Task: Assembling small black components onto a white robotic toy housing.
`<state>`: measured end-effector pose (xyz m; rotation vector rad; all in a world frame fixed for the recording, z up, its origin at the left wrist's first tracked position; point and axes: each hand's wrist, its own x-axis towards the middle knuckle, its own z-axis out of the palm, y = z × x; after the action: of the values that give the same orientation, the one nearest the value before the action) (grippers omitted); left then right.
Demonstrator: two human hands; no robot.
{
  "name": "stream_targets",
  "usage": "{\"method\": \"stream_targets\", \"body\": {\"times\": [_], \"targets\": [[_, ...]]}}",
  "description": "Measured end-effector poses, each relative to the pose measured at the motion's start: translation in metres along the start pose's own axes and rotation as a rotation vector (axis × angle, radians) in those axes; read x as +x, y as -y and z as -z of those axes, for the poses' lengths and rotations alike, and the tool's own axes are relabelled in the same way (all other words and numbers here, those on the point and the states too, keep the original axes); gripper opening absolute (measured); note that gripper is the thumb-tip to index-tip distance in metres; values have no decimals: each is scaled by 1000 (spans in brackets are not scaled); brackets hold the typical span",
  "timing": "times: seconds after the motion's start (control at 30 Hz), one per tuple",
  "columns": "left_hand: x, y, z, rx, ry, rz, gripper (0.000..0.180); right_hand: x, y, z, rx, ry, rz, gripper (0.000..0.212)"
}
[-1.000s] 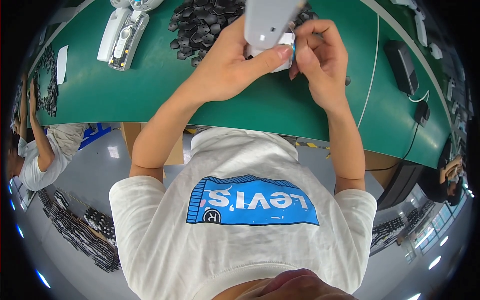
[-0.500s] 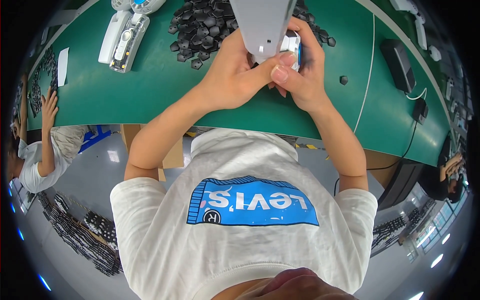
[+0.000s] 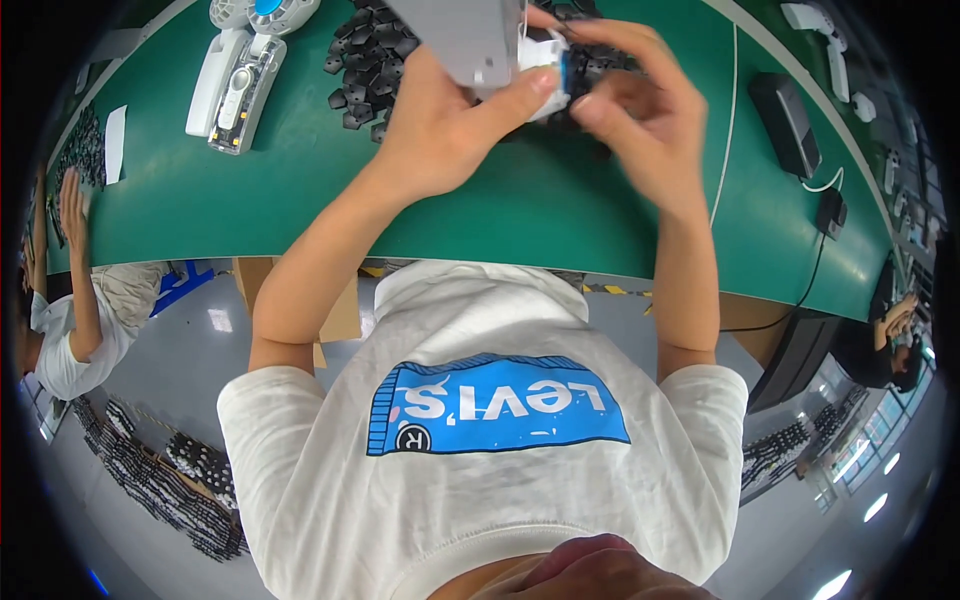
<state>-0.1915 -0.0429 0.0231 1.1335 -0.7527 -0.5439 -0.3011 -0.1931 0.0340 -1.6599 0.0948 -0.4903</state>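
My left hand (image 3: 435, 135) is closed round a white plastic part (image 3: 545, 70) with a blue edge, its thumb pressed on the near side. A grey housing (image 3: 470, 40) in front hides much of that part and some of my left fingers. Just to the right, my right hand (image 3: 655, 120) is apart from the part, slightly blurred, its thumb and fingers spread with nothing seen between them. Small black pentagonal pieces (image 3: 362, 75) lie heaped behind both hands on the green table (image 3: 520, 215).
At the back left lie a white handheld device (image 3: 212, 85) and a clear-cased one (image 3: 248, 95), near round grilles. A black box (image 3: 785, 125) with a cabled adapter (image 3: 831, 213) stands right. Another person's hand (image 3: 74, 207) is far left, beside a white strip (image 3: 116, 145).
My right hand has let go of the white part and moved right, its fingers opening. My left hand has shifted slightly left and away from me, still holding the part.
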Motion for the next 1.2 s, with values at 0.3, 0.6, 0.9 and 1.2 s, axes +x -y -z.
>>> {"method": "stream_targets", "body": {"times": [0.3,0.6,0.9,1.2], "targets": [[-5,-1,2,-163,61,223,41,-37,-3,56,-781,51,-230,24],[0,-6,11,-182,-39,323,47,-25,-9,53,-770,109,-209,18],[3,-5,13,-232,-56,341,47,10,1,26,-340,188,-132,12],[6,-10,31,-120,-123,268,46,6,-16,34,-696,158,-81,17]]}}
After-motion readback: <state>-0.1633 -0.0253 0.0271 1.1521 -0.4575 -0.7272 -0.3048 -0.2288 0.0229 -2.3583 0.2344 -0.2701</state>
